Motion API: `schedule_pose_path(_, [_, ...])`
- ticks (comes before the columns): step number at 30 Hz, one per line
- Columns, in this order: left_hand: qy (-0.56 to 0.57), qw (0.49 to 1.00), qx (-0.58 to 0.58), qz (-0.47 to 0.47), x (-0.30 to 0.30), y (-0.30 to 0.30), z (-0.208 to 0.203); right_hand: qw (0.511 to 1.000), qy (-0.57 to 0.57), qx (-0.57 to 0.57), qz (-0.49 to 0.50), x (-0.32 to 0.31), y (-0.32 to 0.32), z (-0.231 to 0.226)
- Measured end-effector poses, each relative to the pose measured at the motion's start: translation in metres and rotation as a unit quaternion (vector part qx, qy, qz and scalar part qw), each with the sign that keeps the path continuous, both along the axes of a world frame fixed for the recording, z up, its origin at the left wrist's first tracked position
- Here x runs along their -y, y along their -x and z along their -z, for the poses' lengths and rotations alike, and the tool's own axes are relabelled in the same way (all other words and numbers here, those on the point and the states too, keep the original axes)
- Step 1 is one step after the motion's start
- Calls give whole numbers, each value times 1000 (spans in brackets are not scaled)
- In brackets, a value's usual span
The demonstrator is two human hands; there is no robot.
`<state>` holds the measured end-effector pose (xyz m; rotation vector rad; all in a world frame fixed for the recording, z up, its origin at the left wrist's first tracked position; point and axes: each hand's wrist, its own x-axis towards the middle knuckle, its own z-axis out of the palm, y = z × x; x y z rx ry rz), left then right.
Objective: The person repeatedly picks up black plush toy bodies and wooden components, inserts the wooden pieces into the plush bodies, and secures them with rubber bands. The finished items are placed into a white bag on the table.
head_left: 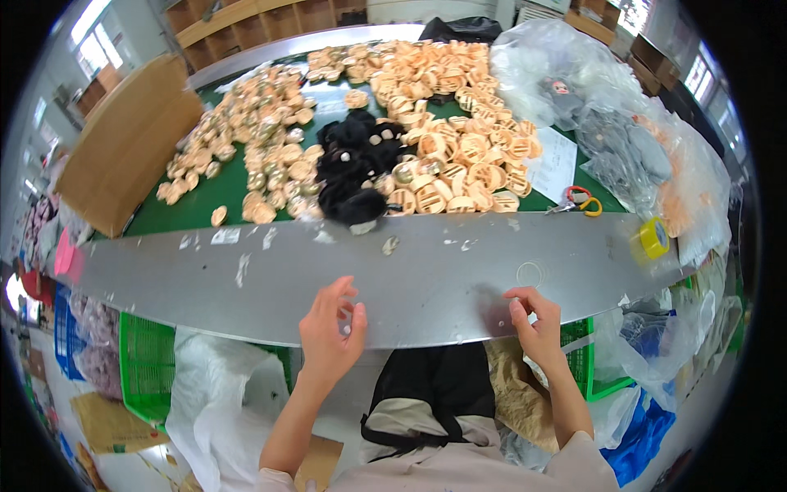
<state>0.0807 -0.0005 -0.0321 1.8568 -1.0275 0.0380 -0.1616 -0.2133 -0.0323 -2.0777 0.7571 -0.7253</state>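
Note:
Above the near edge of the grey metal table [393, 271], my left hand [329, 334] hangs with its fingers bent and the thumb apart from them. Nothing shows in it. My right hand [538, 328] is over the same edge, loosely curled, its thumb tip close to the index finger; no held thing is visible. Just beyond that hand lies a thin clear ring [530, 274]. Past the metal strip, a bunch of black fuzzy pieces [354, 164] sits between heaps of peach-coloured round plastic parts [471, 148], some with slots.
Scissors [580, 201] and a paper sheet [553, 162] lie right of the heap, near yellow tape [653, 238] and clear plastic bags [566, 66]. A cardboard flap [127, 148] stands at left, above a pink container [65, 254]. Green baskets [147, 361] stand below the edge.

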Motion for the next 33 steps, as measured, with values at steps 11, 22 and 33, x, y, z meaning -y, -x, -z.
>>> schedule_pose_path(11, [-165, 948, 267, -43, 97, -90, 1, 960, 274, -8, -52, 113, -138, -27])
schedule_pose_path(22, [-132, 969, 188, -94, 110, -106, 9, 919, 368, 3, -140, 164, -227, 0])
schedule_pose_path(33, [287, 786, -530, 140, 57, -26, -35, 899, -366, 183, -155, 31, -110, -26])
